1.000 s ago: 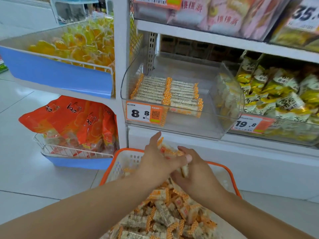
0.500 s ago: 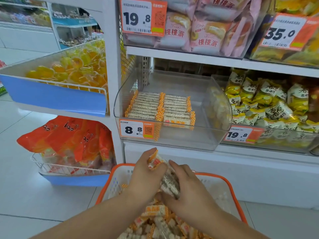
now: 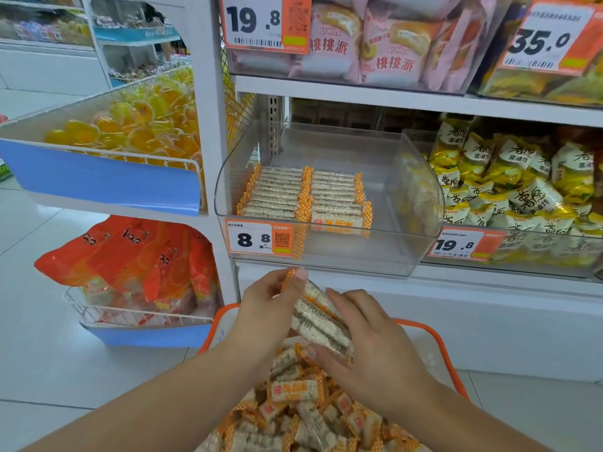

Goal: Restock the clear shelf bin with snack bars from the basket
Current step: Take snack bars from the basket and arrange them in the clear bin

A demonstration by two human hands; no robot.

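Bars clamped between left hand and right hand, fingers curled round, above basket. Two rows down at bin left edge; right side bare, plenty left.

You've got a clear glossy plastic bin, shiny film-wrapped snack bars, and below it an orange plastic lattice basket.

The shelf bin sits on the shelf with two rows of snack bars side by side in its left part, while the basket of loose bars lies below and in front of it, both hands above the basket.
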